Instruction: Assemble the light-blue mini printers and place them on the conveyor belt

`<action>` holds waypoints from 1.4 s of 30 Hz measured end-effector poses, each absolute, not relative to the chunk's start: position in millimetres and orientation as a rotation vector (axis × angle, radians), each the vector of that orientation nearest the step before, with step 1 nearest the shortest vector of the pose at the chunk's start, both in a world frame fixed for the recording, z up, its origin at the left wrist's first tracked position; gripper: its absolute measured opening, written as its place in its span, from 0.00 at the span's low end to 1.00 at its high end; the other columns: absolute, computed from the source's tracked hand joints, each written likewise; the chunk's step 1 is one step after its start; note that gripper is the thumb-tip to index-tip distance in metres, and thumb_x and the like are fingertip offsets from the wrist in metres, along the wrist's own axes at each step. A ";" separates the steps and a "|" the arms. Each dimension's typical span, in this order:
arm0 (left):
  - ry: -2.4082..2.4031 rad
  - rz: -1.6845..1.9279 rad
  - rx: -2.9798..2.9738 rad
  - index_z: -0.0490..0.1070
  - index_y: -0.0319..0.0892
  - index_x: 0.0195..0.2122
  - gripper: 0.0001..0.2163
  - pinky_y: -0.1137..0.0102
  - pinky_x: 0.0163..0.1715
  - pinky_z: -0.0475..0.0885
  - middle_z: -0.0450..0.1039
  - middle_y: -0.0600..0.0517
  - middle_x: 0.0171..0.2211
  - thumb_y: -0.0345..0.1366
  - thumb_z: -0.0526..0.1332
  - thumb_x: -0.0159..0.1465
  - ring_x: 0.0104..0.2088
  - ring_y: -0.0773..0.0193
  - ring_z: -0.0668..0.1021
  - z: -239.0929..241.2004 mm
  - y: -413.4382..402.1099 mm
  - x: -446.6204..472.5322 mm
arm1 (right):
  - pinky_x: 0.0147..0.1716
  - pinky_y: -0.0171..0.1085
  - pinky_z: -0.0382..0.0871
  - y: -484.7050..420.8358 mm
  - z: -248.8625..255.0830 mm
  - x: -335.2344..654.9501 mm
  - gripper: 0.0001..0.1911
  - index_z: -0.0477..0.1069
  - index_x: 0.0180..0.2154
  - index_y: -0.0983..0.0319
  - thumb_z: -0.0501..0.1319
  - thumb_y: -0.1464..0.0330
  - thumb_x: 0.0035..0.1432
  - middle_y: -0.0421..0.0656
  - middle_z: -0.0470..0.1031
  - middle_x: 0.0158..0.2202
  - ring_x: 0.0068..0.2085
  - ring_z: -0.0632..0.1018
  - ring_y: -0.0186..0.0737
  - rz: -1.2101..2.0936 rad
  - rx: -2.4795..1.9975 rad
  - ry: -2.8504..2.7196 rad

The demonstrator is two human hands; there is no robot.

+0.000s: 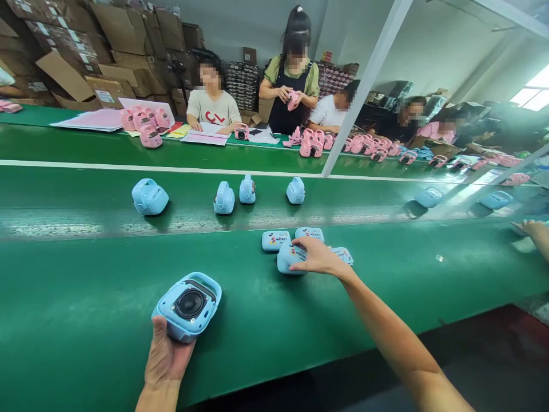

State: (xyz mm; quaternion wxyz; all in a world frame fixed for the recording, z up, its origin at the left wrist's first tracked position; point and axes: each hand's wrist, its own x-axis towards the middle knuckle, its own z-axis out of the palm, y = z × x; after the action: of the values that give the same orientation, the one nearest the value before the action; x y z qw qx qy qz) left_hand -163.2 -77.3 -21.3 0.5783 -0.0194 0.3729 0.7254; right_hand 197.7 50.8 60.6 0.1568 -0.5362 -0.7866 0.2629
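Observation:
My left hand (167, 357) holds a light-blue portable speaker (189, 306) from below, its black round cone facing up and its handle pointing away. Farther right, my right hand (315, 256) has its thumb and fingers around a light-blue printed cover (285, 258) with a cartoon mouse and lettering. That cover overlaps others of its kind: one cover (274, 241) lies to the left behind it, another cover (309, 233) behind, and one more cover (343, 255) partly under my wrist. Whether the gripped cover is lifted off the green table (240, 337) I cannot tell.
Several light-blue speakers, one a speaker (150, 197) at left, stand on the green belt (189, 197) beyond. A white post (366, 86) rises behind it. Across sit co-workers with pink speakers (146, 119); one person stands (289, 86). Another person's hand (536, 232) is at far right.

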 end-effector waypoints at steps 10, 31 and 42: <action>1.055 1.632 0.121 0.70 0.49 0.59 0.40 0.62 0.50 0.79 0.80 0.47 0.52 0.44 0.81 0.44 0.51 0.50 0.82 -3.9 -79.1 -123.7 | 0.46 0.45 0.75 16.4 48.6 53.1 0.33 0.73 0.53 0.60 0.72 0.50 0.50 0.45 0.79 0.44 0.43 0.79 0.44 1.542 -1.078 -1.817; 1.076 1.613 0.162 0.72 0.46 0.53 0.27 0.65 0.42 0.79 0.80 0.49 0.45 0.37 0.76 0.51 0.43 0.54 0.82 9.1 -95.7 -157.5 | 0.63 0.57 0.66 12.9 27.3 -2.4 0.46 0.67 0.65 0.50 0.76 0.51 0.46 0.51 0.66 0.66 0.66 0.69 0.57 1.119 -0.369 -2.415; 0.799 1.462 -0.007 0.70 0.40 0.55 0.28 0.46 0.54 0.74 0.80 0.40 0.48 0.45 0.69 0.56 0.55 0.40 0.79 14.9 -92.7 -164.2 | 0.71 0.55 0.52 49.7 28.3 17.5 0.34 0.69 0.63 0.54 0.67 0.50 0.59 0.47 0.65 0.68 0.70 0.64 0.51 1.673 -0.434 -2.010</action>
State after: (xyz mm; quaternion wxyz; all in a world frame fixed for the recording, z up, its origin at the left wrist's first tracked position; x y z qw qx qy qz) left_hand -164.2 -92.7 14.9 0.6725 -0.0029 0.3551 0.6493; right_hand 17.5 49.7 28.3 0.2428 -0.1589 -0.7356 0.6121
